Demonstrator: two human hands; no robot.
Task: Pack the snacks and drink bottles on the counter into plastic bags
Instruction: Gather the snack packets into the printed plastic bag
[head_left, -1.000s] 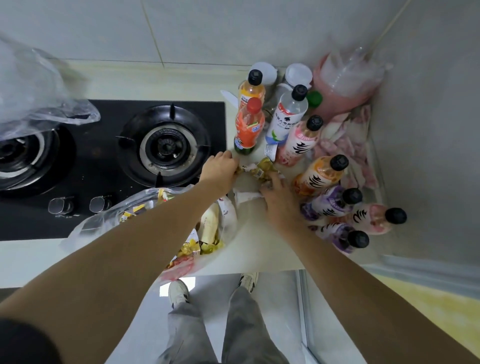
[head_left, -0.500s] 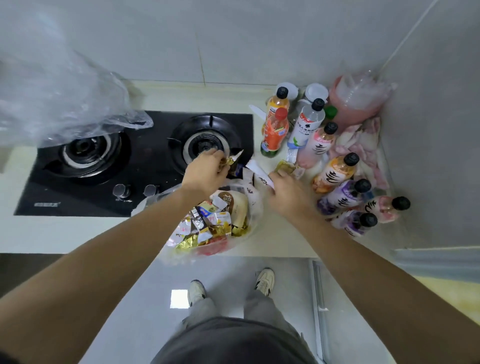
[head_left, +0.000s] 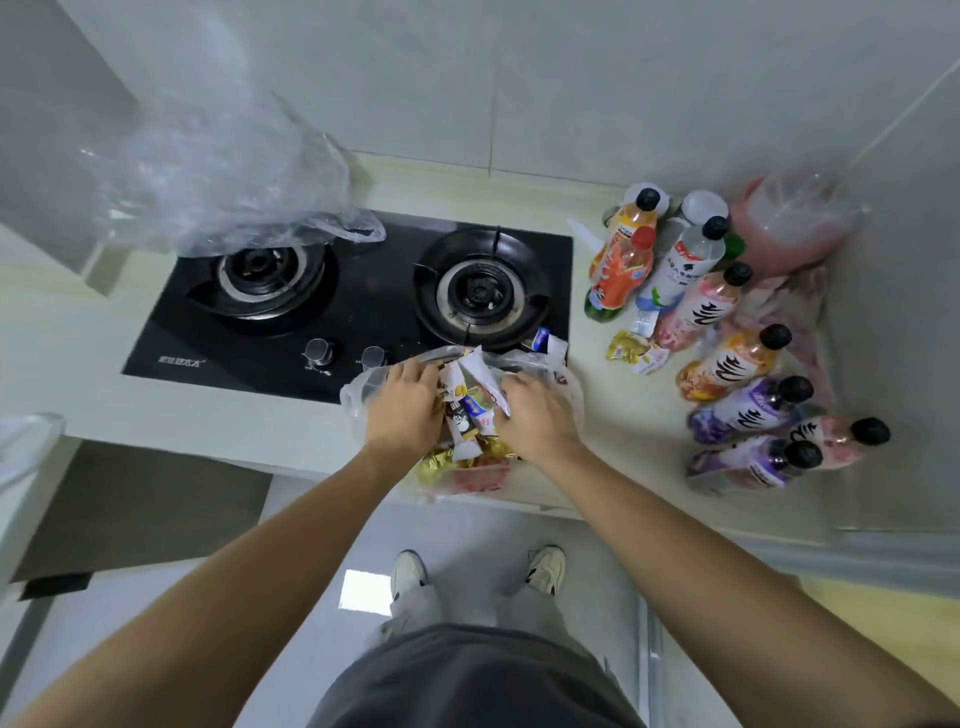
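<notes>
the clear plastic bag sits on the pale bench at its front edge, just in front of the black gas hob, stuffed with small wrapped snacks. your left hand and right hand are both at the bag's mouth, fingers curled closed on a bunch of snack packets between them. a few loose gold and white snack wrappers lie on the bench to the right of your hands, just beside the cluster of capped drink bottles, some upright, some lying down. a second, crumpled clear bag rests over the hob's far left corner.
</notes>
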